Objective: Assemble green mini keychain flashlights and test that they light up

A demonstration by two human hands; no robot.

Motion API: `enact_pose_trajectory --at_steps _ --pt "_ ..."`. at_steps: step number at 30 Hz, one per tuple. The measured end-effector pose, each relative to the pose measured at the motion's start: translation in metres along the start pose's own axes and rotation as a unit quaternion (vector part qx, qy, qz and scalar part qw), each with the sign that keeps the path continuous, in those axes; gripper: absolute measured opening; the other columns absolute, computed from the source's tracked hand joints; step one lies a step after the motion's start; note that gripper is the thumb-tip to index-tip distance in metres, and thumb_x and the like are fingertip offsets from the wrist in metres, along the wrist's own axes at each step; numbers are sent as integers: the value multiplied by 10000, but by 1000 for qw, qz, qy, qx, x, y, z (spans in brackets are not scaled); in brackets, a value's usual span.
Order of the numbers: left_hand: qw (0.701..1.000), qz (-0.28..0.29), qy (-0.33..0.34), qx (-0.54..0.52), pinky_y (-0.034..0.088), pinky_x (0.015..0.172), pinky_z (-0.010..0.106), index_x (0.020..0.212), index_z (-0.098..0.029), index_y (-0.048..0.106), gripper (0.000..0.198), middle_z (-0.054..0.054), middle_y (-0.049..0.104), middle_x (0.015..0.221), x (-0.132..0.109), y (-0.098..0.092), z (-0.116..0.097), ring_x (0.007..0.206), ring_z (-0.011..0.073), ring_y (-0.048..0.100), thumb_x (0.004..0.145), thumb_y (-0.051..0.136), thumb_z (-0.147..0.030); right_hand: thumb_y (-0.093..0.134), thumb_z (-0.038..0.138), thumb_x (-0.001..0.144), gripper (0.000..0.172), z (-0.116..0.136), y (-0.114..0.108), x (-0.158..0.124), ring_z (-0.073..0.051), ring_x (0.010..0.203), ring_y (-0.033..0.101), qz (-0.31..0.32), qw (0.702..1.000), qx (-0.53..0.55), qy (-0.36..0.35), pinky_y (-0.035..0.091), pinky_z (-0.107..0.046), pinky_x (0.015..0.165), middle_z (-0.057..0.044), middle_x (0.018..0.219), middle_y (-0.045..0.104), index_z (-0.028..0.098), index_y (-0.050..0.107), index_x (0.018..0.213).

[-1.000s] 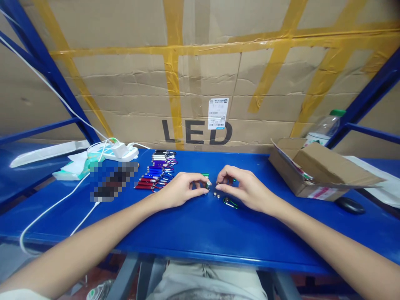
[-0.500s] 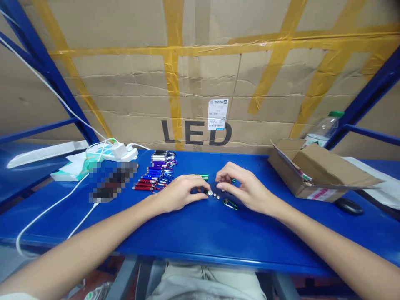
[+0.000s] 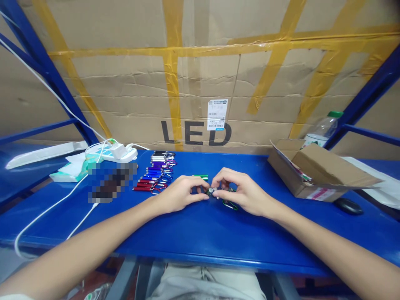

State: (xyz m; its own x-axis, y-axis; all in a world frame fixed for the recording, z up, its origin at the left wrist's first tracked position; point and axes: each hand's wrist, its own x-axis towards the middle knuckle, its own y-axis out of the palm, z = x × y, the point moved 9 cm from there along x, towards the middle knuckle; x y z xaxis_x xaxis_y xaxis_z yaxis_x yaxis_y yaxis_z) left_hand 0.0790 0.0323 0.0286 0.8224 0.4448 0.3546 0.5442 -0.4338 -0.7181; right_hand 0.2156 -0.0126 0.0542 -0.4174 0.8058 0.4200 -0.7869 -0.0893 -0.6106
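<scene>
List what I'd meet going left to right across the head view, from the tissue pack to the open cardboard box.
Tissue pack, white power strip, row of penlights with carabiner clips, left hand, silver-ended piece at its fingertips, right hand, open cardboard box.

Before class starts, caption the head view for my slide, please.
Left hand and right hand close together around small silvery parts at a blue table, near colourful tubes in a row.

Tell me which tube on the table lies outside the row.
The green tube, beyond the left hand; the row's tubes are black, white, purple, blue, red.
</scene>
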Motion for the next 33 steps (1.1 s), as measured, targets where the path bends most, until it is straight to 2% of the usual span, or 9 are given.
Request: enact_pose_trajectory --at_steps 5,12,19,25,29,33 --pt "1000 -5 -20 -19 514 775 241 1045 -168 779 142 25 778 935 1 2 1 789 153 694 977 792 -292 832 397 949 223 -4 0 2 -163 771 584 -22 999 28 29 500 -289 716 -20 945 698 206 716 935" --pt "998 -8 -35 -42 513 746 239 992 -179 768 180 5 768 882 0 6 0 752 144 675 962 807 -352 849 404 926 244 -7 2 3 -157 752 566 -28 998 30 41 477 -280 693 -11 912 680 206 709 900" --pt "1000 -14 -10 12 507 749 244 961 -188 741 169 5 742 868 0 5 -6 767 150 667 981 786 -350 798 508 969 326 -3 4 3 -157 743 560 -21 1000 -6 17 467 -284 686 -13 902 665 209 690 898" --pt "999 -22 6 42 504 772 253 981 -188 731 136 9 740 888 -1 3 -12 806 163 681 992 777 -316 786 478 993 295 4 3 2 -172 778 575 -20 998 -49 -16 465 -291 709 -14 899 659 216 681 908" --pt "999 -34 12 28 529 825 268 1052 -196 742 145 32 756 979 -1 -1 -12 867 176 702 1015 750 -336 813 499 969 302 13 0 0 -201 855 602 -11 995 -83 -46 484 -318 767 -40 981 691 226 686 987" --pt "998 -46 22 32 535 913 302 1103 -204 758 150 61 772 1077 -1 -6 -12 983 202 714 1059 684 -327 650 379 1092 173 17 -8 -2 -209 880 613 -25 992 -111 -58 493 -338 813 -51 982 678 231 661 1003"
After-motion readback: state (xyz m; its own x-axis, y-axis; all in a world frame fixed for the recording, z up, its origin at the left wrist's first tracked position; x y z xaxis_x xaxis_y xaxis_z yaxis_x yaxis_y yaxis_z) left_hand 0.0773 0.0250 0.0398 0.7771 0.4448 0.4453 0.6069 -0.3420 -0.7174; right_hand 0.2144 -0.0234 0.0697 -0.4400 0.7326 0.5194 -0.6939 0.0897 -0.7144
